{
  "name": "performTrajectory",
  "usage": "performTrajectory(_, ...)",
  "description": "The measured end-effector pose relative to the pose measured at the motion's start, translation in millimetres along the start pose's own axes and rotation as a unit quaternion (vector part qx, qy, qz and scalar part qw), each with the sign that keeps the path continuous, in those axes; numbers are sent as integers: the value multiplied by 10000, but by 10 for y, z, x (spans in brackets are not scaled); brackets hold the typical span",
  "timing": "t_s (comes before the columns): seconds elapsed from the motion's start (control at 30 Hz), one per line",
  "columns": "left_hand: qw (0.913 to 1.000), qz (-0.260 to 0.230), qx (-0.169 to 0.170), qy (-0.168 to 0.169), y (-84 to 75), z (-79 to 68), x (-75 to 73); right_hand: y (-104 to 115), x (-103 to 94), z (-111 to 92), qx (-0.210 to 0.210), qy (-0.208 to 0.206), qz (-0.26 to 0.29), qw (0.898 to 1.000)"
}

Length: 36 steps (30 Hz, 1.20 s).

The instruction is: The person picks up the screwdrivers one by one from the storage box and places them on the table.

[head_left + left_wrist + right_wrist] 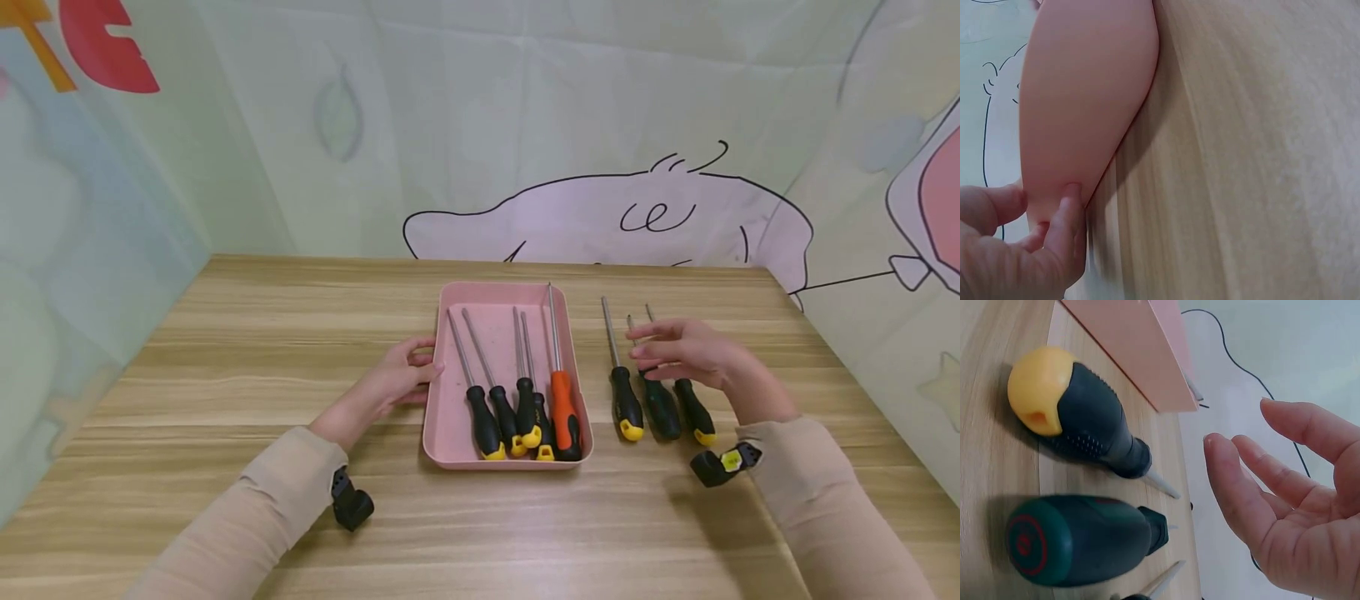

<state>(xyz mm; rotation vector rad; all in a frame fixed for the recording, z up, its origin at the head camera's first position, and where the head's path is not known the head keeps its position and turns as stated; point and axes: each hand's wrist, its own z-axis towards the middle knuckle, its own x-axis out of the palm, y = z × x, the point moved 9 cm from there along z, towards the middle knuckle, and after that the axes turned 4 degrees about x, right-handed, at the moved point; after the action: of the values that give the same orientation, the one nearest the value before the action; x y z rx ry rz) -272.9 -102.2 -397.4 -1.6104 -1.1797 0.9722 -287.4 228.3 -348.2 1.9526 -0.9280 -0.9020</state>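
My left hand point(402, 375) holds the left side of a pink tray point(465, 456). In the left wrist view its fingers point(1071, 215) touch the tray's outer wall and a fingertip is at the rim. Several screwdrivers lie in the tray, among them an orange-and-black one point(562, 404). My right hand point(693, 354) hovers over three screwdrivers right of the tray, fingers spread and holding nothing. Below it are a black-and-yellow screwdriver point(626, 404), a dark green one point(662, 408) and another black-and-yellow one point(696, 411). The right hand partly hides the last two.
A wooden table point(300, 333) carries everything. Behind it hangs a printed cloth point(480, 125) with cartoon drawings, which also runs along both sides. The handles of the loose screwdrivers point toward me and their shafts toward the back.
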Motion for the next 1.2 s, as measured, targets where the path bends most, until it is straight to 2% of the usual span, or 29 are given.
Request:
performTrajectory(0.43,10000,50,-23,15,2,11,-11,92,193,47,-144,333,252,9990)
performTrajectory(0.9,10000,39,-53,19,15,22,-26,173,366,111,-67,383,193,9991)
performTrajectory(1.2,10000,8,-4,60,5,12,-11,238,486,179,-282,541,46,9981)
